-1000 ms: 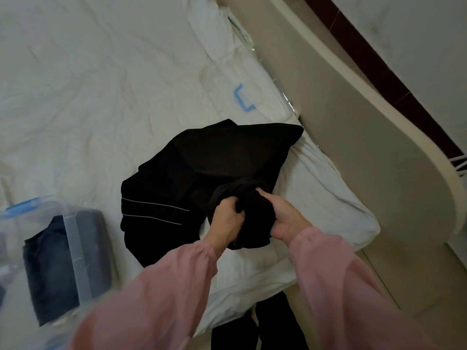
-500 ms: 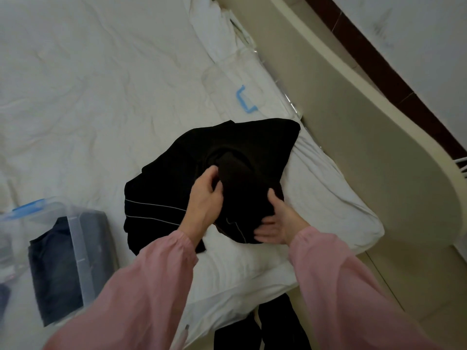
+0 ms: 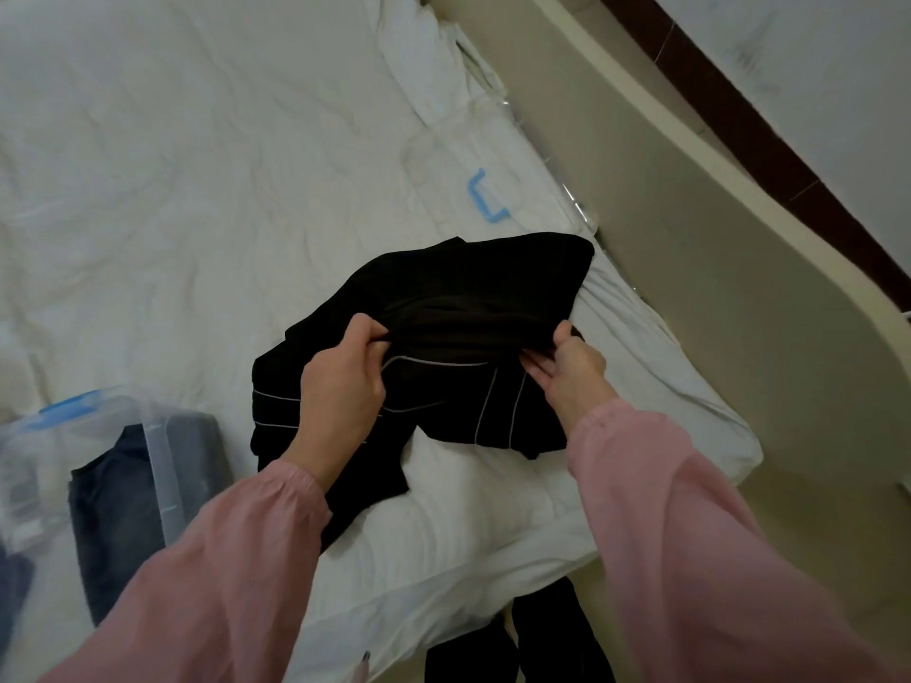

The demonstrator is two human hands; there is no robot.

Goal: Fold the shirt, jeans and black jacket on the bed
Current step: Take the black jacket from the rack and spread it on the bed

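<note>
Nearest the camera, two pink sleeves (image 3: 236, 584) reach forward from the lower edge. Between them, a dark trouser leg (image 3: 552, 633) shows below the edge of the mattress. At the lower left a clear plastic box (image 3: 165, 485) with a blue clip stands on the bed (image 3: 172, 199). A dark folded garment (image 3: 113, 510) lies inside it, but it is too blurred through the plastic to tell whether it is denim.

Beyond the cuffs, both hands are clamped on the black jacket (image 3: 473, 293), which lies bunched on the white sheet near the bed's right-hand corner. The left hand (image 3: 340, 382) has its fingers curled and pinches a fold of the cloth on the jacket's left side. The right hand (image 3: 572, 372) grips the same fold further right, with the thumb on top and the fingers tucked beneath the fabric. The fold is stretched between the two hands. Thin pale piping lines run across the jacket below the hands, and one part trails down toward the left sleeve.

Past the jacket, a clear lid (image 3: 443, 160) with a blue handle rests flat on the wrinkled sheet. To the right a cream bed frame (image 3: 715, 298) curves along the mattress. Behind it is a pale wall with a dark red band (image 3: 739, 120).
</note>
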